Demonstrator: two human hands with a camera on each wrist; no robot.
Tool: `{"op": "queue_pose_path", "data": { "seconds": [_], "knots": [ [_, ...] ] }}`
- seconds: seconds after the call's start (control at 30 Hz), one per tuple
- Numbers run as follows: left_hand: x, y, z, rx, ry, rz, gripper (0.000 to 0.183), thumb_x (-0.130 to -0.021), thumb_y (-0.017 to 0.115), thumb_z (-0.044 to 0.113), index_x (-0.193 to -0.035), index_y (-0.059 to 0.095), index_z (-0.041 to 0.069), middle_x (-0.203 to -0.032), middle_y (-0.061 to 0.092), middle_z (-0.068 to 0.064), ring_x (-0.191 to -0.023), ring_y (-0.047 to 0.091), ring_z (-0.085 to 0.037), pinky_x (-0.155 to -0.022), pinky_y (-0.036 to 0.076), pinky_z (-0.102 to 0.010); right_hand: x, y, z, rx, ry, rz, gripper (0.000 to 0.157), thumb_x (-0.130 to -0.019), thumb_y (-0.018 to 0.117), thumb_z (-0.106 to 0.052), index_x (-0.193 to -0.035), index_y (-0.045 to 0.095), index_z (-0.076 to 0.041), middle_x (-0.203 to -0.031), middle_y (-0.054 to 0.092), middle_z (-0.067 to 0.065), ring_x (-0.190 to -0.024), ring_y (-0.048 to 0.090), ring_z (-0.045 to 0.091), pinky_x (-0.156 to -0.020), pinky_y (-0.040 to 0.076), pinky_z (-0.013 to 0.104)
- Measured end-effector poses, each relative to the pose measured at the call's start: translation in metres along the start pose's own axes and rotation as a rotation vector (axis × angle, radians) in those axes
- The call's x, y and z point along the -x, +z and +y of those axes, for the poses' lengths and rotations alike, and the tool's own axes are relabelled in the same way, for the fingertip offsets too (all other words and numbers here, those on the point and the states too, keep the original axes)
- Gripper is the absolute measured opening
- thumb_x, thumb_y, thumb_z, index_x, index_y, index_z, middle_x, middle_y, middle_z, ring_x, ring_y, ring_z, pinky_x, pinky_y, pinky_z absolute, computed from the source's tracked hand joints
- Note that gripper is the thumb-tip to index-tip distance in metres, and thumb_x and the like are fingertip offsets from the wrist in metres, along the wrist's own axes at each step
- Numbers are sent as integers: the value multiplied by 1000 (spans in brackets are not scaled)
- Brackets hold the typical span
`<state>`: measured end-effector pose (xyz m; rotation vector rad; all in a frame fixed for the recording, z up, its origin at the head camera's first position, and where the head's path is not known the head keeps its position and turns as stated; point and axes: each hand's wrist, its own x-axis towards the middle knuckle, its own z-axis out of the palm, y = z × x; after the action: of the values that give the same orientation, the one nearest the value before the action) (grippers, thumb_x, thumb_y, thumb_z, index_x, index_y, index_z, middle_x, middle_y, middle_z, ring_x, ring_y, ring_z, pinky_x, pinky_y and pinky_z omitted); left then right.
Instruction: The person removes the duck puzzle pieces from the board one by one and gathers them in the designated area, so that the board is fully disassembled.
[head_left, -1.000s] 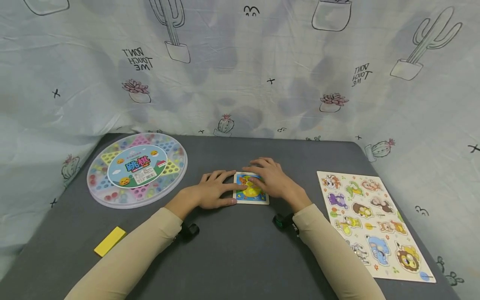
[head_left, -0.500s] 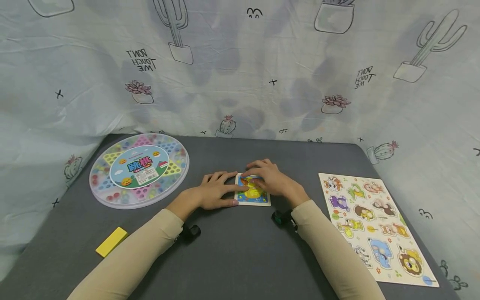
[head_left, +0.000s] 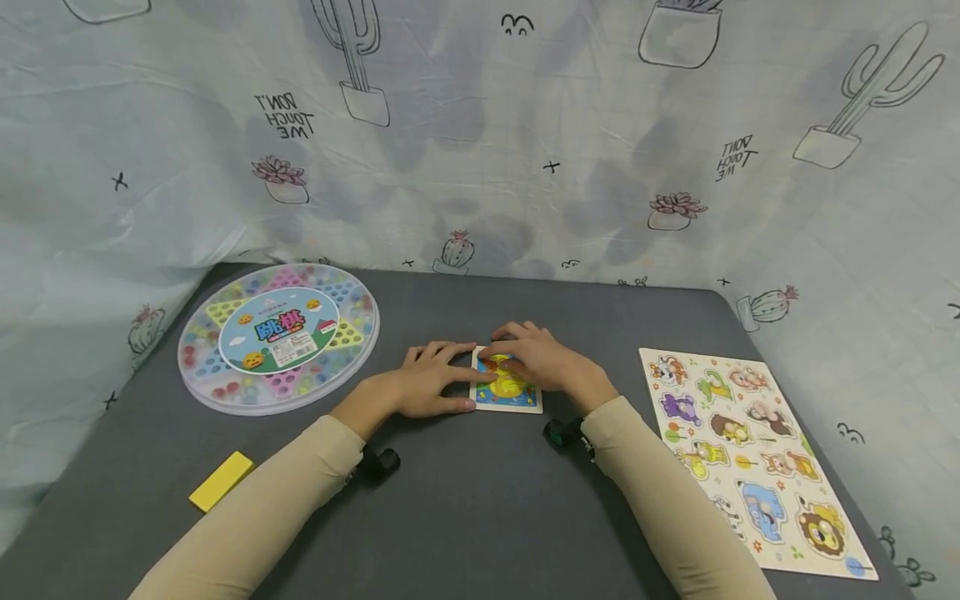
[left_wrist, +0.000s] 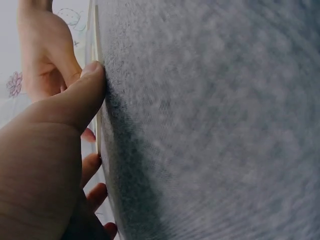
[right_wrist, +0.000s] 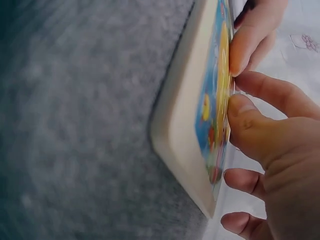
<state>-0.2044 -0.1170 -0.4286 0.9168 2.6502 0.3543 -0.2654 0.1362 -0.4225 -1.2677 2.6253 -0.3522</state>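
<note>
A small square puzzle board (head_left: 510, 406) with a light wooden border and a yellow figure on blue lies on the dark table between the hands. My left hand (head_left: 423, 385) rests at its left side: thumb at the near left corner, index finger laid across the picture, the other fingers spread toward the far corner. From the right, my right hand (head_left: 546, 360) reaches over the board and partly covers the picture. In the right wrist view, its thumb (right_wrist: 245, 117) and index fingertip touch the picture's surface, close to a left fingertip. The remaining right fingers stand off the board.
A round Chinese checkers box (head_left: 352, 367) with a clear cover sits at the back left. A yellow block (head_left: 222, 481) lies by the left forearm. At right, an animal peg puzzle board (head_left: 720, 492) lies partly behind the right sleeve. A patterned curtain (head_left: 480, 142) hangs behind the table.
The right index finger has shifted slightly nearer, from the board's far edge onto the picture. The left hand stays at the board's left side. The head view has shifted a little.
</note>
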Motion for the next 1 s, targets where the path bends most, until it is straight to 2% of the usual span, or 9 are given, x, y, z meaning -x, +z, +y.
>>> {"op": "queue_pose_path", "data": {
  "seconds": [0.17, 0.33, 0.53, 0.7, 0.83, 1.0],
  "knots": [
    [2, -1, -3, 31, 7, 31, 55, -101, 55, 60, -154, 42, 51, -172, 16, -5, -153, 19, -38, -106, 26, -61, -1, -2, -5, 109, -36, 16, 32, -105, 61, -23, -134, 65, -36, -141, 52, 0, -121, 49, 24, -97, 45, 54],
    [2, -3, -3, 19, 8, 23, 56, -101, 54, 62, -154, 41, 51, -172, 15, -4, -153, 19, -37, -106, 26, -61, 0, -6, -9, 230, -8, -15, 34, -105, 61, -33, -137, 61, -42, -141, 50, -1, -118, 50, 22, -95, 46, 48],
    [-2, -3, -1, -55, -7, -12, 57, -101, 49, 65, -155, 35, 54, -173, 13, -1, -153, 20, -36, -109, 28, -62, 4, -10, -11, 314, 9, -47, 39, -103, 62, -35, -141, 57, -45, -141, 48, 0, -120, 51, 23, -97, 47, 47],
    [-3, -4, 1, -125, -19, -39, 58, -101, 44, 68, -157, 30, 56, -173, 11, -1, -154, 21, -36, -111, 28, -64, 2, -13, -13, 381, 14, -72, 43, -103, 64, -33, -142, 55, -47, -150, 42, 4, -127, 51, 26, -100, 48, 51],
    [1, -5, -2, -146, -47, -41, 58, -101, 43, 69, -156, 29, 58, -173, 11, 0, -155, 21, -35, -112, 27, -65, -4, -13, -16, 389, -5, -81, 46, -102, 66, -29, -143, 53, -45, -154, 38, 7, -129, 51, 27, -96, 50, 50],
    [0, -2, -1, -132, -34, -37, 58, -101, 41, 70, -157, 29, 57, -173, 10, 0, -155, 20, -35, -112, 27, -66, -1, -10, -9, 342, 11, -84, 45, -104, 64, -29, -145, 52, -45, -154, 35, 8, -126, 53, 30, -92, 52, 49]
  ]
}}
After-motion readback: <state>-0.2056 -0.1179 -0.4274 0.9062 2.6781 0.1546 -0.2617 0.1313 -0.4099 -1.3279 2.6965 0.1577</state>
